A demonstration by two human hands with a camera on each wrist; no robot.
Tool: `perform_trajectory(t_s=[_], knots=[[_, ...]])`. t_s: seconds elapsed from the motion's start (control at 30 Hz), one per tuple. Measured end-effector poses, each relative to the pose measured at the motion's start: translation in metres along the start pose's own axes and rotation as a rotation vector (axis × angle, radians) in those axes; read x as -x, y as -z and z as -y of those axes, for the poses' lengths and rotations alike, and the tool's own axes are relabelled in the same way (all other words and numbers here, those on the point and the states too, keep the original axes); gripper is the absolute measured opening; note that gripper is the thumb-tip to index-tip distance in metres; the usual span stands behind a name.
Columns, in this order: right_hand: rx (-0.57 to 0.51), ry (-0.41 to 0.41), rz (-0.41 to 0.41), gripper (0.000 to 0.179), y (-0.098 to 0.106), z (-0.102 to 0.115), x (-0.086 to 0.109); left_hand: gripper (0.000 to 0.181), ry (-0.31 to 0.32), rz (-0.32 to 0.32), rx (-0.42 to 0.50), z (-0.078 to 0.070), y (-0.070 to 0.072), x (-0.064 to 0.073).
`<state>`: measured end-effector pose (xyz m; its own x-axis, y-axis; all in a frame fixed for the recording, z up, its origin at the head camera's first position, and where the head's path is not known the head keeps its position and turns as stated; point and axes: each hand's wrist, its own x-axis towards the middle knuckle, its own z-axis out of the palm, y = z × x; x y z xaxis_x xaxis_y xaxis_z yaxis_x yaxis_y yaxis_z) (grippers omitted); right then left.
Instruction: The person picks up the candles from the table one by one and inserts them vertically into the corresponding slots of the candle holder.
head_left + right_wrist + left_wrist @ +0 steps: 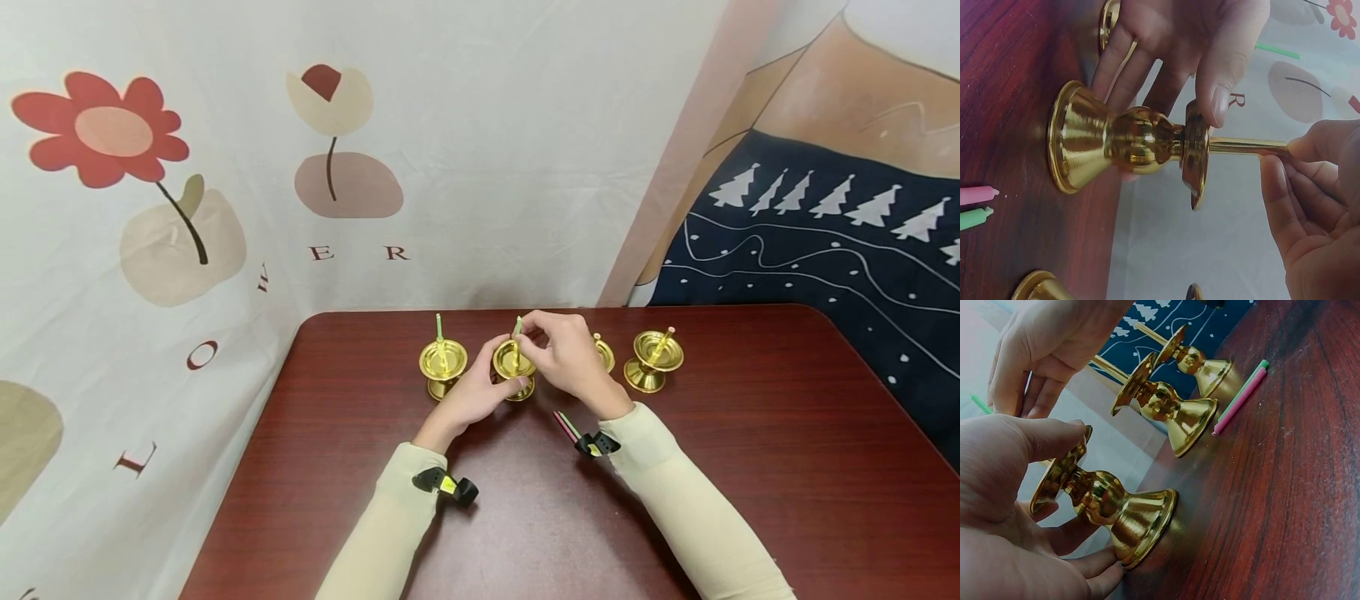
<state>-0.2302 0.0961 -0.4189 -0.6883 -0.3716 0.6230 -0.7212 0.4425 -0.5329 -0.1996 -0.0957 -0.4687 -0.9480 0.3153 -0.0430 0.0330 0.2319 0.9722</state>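
A brass candle holder (1147,140) with a round dish and a tall thin tube stands on the table in front of me. My left hand (474,387) grips it, thumb on the dish rim and fingers round the far side. At the top of the tube, my right hand (566,346) pinches a slim green candle (518,322). Most of that candle is hidden by the fingers in the right wrist view. To the left is a matching holder (442,361) with a green candle (439,327) upright in its tube.
Two more brass holders stand to the right, one (605,354) partly behind my right hand, the other (654,360) farther out. A pink candle (1241,400) and a green candle (975,218) lie side by side on the dark red table (337,467). A printed cloth (495,167) hangs behind.
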Motion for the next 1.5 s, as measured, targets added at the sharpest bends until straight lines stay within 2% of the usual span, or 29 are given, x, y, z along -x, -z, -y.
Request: perform_trajectory(t_s=[0.23,0.53,0.73,0.93,1.1,1.2,1.27,1.43,1.5], knots=[[0.008,-0.037,0.018,0.006,0.001,0.001,0.001,0.082,0.004,-0.014,-0.011,-0.002,-0.001,0.002],[-0.023,-0.158,0.051,0.012,0.011,0.010,0.016,0.083,0.004,-0.053,-0.035,-0.003,-0.002,0.003],[-0.050,-0.231,0.136,0.014,0.035,0.016,0.037,0.082,-0.008,-0.076,0.005,0.001,-0.002,0.000],[-0.042,-0.242,0.237,0.013,0.057,0.011,0.064,0.084,0.020,-0.090,-0.054,0.000,-0.003,0.001],[-0.011,-0.216,0.317,0.013,0.061,0.003,0.082,0.082,0.019,-0.116,-0.153,0.002,-0.003,0.005],[0.028,-0.208,0.363,0.013,0.059,-0.002,0.091,0.084,0.002,-0.130,-0.192,0.013,-0.003,0.004],[0.067,-0.209,0.387,0.013,0.057,-0.005,0.096,0.087,-0.005,-0.130,-0.186,0.027,-0.004,0.000],[0.115,-0.244,0.429,0.013,0.053,-0.012,0.104,0.101,0.028,-0.094,-0.201,0.063,-0.002,-0.008],[0.121,-0.257,0.437,0.016,0.052,-0.013,0.106,0.102,0.016,-0.071,-0.229,0.063,-0.002,-0.002]])
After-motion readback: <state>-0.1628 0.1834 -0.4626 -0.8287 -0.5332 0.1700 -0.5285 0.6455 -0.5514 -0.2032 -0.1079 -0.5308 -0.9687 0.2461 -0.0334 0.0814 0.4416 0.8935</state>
